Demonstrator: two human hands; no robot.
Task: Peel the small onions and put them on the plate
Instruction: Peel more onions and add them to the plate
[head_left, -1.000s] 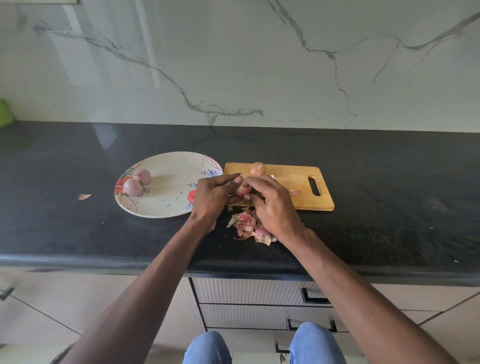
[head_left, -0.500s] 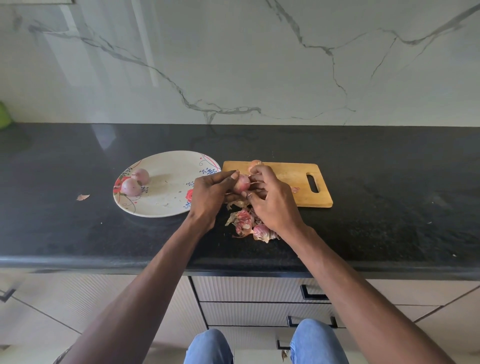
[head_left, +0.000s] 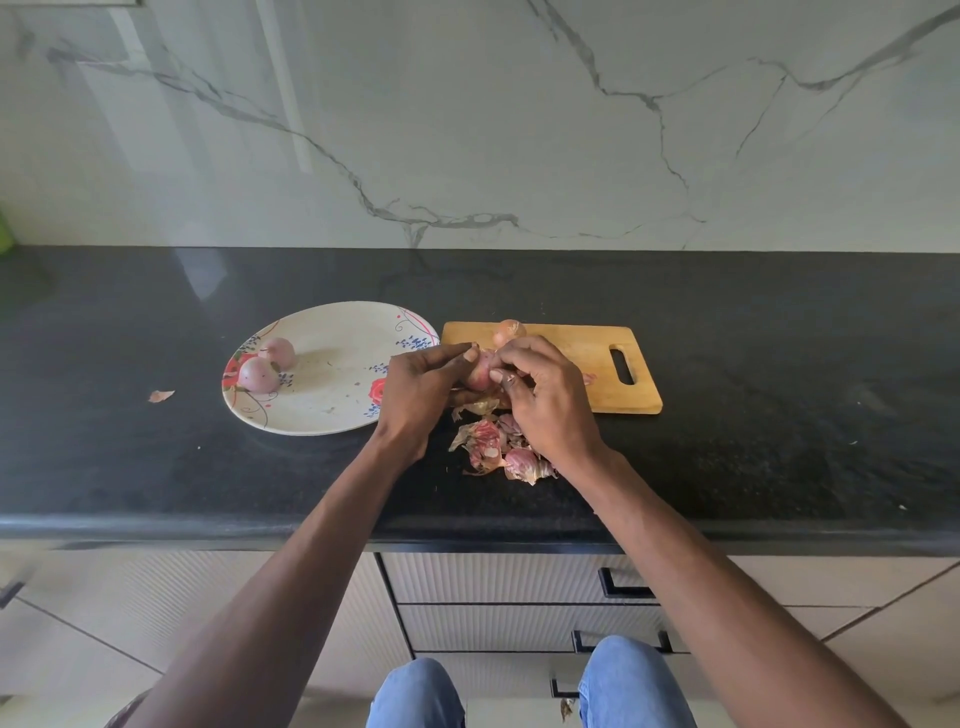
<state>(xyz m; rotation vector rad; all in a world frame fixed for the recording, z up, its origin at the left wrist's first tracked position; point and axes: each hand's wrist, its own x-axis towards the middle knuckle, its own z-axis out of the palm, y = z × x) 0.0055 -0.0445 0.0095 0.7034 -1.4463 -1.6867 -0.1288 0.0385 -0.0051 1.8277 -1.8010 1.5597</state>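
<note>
Small onions around a flower-printed white oval plate (head_left: 332, 415)

Two peeled, pinkish round onions (head_left: 267, 366) lie touching on the plate's left side. Just right of the plate a partly peeled pink onion (head_left: 480, 371) is held off the counter between two hands. Farther right of the plate sits an unpeeled brown-skinned onion (head_left: 508, 331).
</note>
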